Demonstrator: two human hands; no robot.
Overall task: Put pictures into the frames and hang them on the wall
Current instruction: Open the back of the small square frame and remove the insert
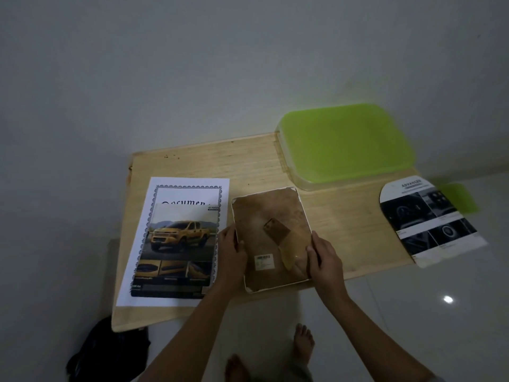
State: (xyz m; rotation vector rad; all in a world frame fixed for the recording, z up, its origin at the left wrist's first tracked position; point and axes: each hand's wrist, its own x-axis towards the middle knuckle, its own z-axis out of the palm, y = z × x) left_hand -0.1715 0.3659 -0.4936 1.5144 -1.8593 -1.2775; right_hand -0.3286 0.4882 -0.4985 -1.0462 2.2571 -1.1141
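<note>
A: Frame (271,238) position?
B: Face down on worktop (347,216), brown backing up.
A: Hands?
B: Left hand (232,255) grips its left edge, right hand (325,260) its right edge. Car picture (179,244) lies just left.

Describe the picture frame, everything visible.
The picture frame lies face down near the front edge of the wooden table, slightly turned. Its back is a worn, stained brown board with a thin white rim. A brown fold-out stand lies flat along the middle, with a small white barcode sticker beside it. The left hand grips its left edge and the right hand its right edge, thumbs on the back.
</note>
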